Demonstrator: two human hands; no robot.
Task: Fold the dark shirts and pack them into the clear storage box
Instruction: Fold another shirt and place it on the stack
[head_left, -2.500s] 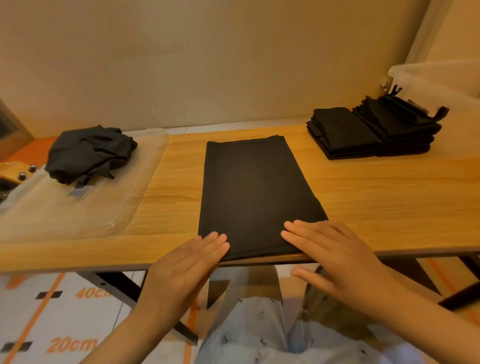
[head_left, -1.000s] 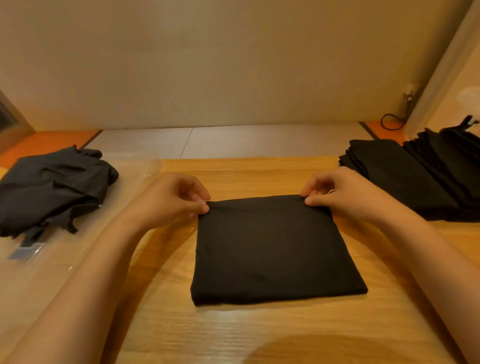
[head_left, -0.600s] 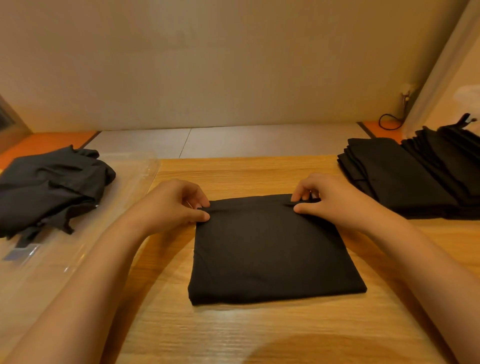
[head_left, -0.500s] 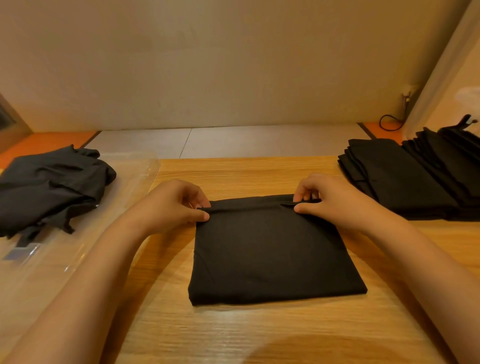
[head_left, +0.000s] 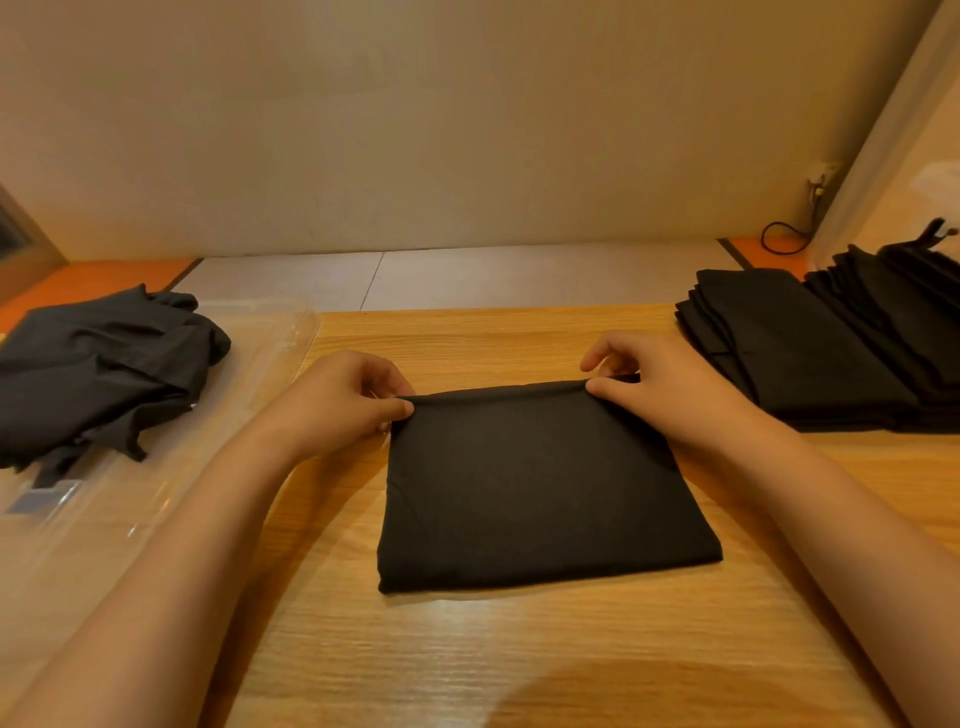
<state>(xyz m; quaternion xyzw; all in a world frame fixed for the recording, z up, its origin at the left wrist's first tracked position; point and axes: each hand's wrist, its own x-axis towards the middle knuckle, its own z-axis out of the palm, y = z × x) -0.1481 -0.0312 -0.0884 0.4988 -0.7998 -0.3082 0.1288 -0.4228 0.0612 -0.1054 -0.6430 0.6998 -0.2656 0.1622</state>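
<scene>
On the wooden table (head_left: 519, 649), my left hand (head_left: 337, 400) and right hand (head_left: 660, 389) each pinch a far corner of the folded shirt (head_left: 535, 488) lying between them, so I'd lift both corners evenly, keeping the edges aligned.

Bare table (head_left: 493, 654) open along the near edge and in a strip beyond the folded shirt (head_left: 540, 488). Left side blocked by a clear plastic tray (head_left: 291, 332) bearing crumpled dark shirts (head_left: 98, 364); right side by stacked folded shirts (head_left: 810, 358), near the right hand (head_left: 670, 389).
</scene>
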